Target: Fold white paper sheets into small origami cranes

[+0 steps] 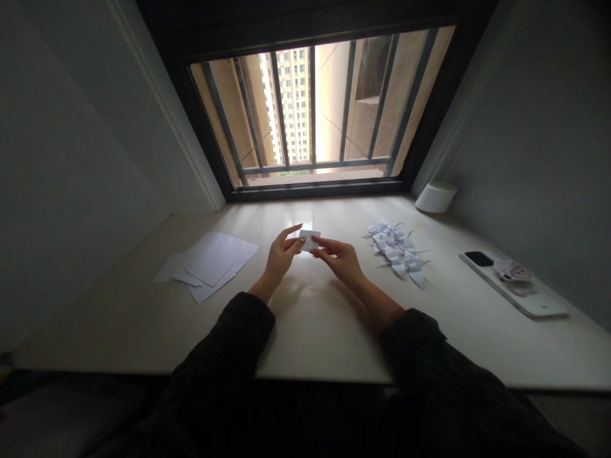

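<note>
A window [315, 108] runs along the back edge of the desk [315, 337], and a round container [435, 197] stands in the back right corner. Loose paper sheets [205, 264] lie toward the left side. At the middle, a small paper square [309, 240] sits between the left hand [281, 257] and right hand [340, 261], above the desk. Right of the hands lies a pile of folded paper cranes [396, 251]. Beyond it, along the right edge, a flat pad [515, 296] carries a phone [478, 259].
</note>
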`<control>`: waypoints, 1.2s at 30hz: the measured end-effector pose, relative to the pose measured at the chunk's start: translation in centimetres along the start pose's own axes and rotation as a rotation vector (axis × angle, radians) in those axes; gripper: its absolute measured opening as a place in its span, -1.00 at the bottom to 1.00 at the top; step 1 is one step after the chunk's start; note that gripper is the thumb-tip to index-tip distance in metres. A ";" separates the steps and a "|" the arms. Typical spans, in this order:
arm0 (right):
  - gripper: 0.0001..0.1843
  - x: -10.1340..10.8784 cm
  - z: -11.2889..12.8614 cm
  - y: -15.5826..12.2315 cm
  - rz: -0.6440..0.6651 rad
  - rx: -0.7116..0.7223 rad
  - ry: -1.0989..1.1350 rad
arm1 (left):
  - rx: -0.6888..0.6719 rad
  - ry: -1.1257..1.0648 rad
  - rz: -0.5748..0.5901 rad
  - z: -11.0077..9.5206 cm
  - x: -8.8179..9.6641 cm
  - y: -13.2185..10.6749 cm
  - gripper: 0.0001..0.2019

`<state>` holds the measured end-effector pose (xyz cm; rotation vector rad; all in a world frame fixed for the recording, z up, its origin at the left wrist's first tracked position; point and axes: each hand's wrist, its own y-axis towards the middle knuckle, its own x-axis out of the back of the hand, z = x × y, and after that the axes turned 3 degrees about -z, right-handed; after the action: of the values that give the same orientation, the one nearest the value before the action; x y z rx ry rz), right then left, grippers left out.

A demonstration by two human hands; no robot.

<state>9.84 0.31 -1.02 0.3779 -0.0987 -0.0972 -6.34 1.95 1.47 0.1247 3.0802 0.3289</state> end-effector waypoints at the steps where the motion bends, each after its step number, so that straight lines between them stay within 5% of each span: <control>1: -0.51 0.0 0.0 0.0 -0.005 0.006 -0.010 | -0.005 0.008 -0.009 -0.1 0.0 0.0 -0.49; 23: -0.48 0.0 0.6 0.2 0.042 0.011 0.223 | -0.170 0.064 -0.024 0.9 0.4 0.6 -0.72; 36: -0.42 0.3 1.0 0.1 0.074 0.032 0.201 | -0.133 0.006 -0.014 0.5 0.2 0.3 -0.69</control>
<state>10.05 -0.04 -0.01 0.4132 0.0839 0.0160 -6.45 2.40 1.07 0.0979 3.0517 0.5322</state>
